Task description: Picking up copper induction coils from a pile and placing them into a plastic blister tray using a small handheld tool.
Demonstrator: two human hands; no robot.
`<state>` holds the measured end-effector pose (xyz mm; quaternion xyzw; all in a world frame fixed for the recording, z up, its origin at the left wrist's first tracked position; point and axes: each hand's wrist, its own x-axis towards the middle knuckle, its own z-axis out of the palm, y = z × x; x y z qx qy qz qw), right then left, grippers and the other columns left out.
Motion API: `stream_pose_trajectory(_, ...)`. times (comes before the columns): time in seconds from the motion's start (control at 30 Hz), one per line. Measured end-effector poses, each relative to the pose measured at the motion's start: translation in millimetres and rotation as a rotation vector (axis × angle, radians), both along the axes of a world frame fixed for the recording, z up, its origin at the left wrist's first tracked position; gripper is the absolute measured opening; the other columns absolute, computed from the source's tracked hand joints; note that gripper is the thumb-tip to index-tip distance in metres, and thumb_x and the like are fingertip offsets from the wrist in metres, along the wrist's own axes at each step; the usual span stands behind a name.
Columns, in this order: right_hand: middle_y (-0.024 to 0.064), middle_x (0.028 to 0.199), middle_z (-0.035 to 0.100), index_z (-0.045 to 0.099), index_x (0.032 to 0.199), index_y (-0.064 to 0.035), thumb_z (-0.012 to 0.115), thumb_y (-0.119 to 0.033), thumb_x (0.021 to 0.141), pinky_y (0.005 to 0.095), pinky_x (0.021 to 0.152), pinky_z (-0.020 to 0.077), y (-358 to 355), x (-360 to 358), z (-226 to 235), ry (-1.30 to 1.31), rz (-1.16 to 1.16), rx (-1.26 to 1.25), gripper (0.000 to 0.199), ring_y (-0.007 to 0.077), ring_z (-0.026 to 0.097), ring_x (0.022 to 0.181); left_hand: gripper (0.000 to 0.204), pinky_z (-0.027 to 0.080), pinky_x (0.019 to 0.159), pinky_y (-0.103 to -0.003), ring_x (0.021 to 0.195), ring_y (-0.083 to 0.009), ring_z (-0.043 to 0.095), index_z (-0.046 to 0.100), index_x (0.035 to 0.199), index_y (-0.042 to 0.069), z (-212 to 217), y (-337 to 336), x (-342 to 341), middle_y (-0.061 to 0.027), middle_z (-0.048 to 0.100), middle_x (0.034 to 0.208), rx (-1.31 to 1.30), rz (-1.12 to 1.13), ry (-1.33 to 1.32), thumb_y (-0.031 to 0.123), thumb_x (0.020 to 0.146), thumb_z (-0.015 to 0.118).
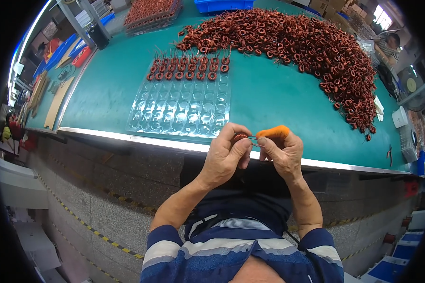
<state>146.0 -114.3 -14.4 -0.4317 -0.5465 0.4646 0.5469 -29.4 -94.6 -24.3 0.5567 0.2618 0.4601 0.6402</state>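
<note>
Between thumb and fingers, my left hand [227, 153] grips a small copper-wound ring coil [240, 137] just over the table's front edge. Its wire leads [254, 138] stretch toward my right hand [283, 153], which pinches them. An orange finger cover [275, 132] sits on a finger of that hand. Left of my hands lies a clear plastic tray [177, 109] with round pockets. Ring coils [190, 75] fill its far rows, their leads pointing away from me, while the nearer pockets hold none.
A large heap of loose ring coils [288, 37] curves across the far and right side of the green table [104, 85]. Stacked filled trays [151, 14] and a blue bin [224, 5] stand at the back. Pliers [389, 155] lie at the right edge. Another person [389, 49] sits far right.
</note>
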Motion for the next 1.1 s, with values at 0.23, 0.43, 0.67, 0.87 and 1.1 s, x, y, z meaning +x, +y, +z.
stream_pose_trajectory(0.23,0.0056,0.068,0.062,0.065,0.093,0.0020,0.069,-0.011,0.088,0.0208,0.045,0.0449,9,8,1,0.186,0.158,-0.121,0.015,0.0096,0.055,0.051,0.018,0.041,0.050,-0.024,0.055,-0.0088,0.050,0.050,0.109,0.001,-1,-6,-4,-0.0036,0.056,0.068,0.134,0.070,0.085,0.012,0.096,0.057)
stream_pose_trajectory(0.43,0.0029,0.064,0.057,0.064,0.095,0.0021,0.066,-0.014,0.090,0.0212,0.044,0.0433,11,7,10,-0.054,0.082,-0.092,0.017,0.0096,0.053,0.049,0.019,0.043,0.052,-0.023,0.058,-0.0096,0.052,0.047,0.113,0.002,-3,-5,-3,-0.0036,0.054,0.072,0.272,0.127,0.219,0.013,0.099,0.052)
stream_pose_trajectory(0.67,0.0027,0.069,0.060,0.064,0.104,0.0009,0.060,-0.027,0.096,0.0171,0.049,0.0404,12,12,-10,0.077,-0.072,-0.108,0.030,0.0068,0.056,0.055,0.021,0.045,0.052,-0.022,0.057,-0.0115,0.053,0.044,0.116,0.004,-4,1,5,-0.0050,0.053,0.074,-0.055,0.128,-0.146,0.021,0.103,0.045)
stream_pose_trajectory(0.87,0.0025,0.063,0.060,0.066,0.094,-0.0004,0.062,-0.028,0.094,0.0172,0.043,0.0365,-1,-6,-8,0.130,0.079,-0.195,0.028,0.0064,0.054,0.049,0.022,0.045,0.060,-0.023,0.065,-0.0109,0.053,0.041,0.120,0.003,-10,8,1,-0.0044,0.052,0.080,0.103,0.035,0.089,0.017,0.103,0.042)
stream_pose_trajectory(1.1,0.0015,0.062,0.058,0.066,0.090,-0.0004,0.065,-0.024,0.092,0.0182,0.041,0.0364,4,-1,1,0.341,0.130,-0.439,0.024,0.0069,0.052,0.048,0.028,0.049,0.065,-0.037,0.074,-0.0239,0.060,0.044,0.119,0.002,14,17,-25,-0.0131,0.059,0.084,0.419,-0.107,0.437,0.015,0.096,0.055)
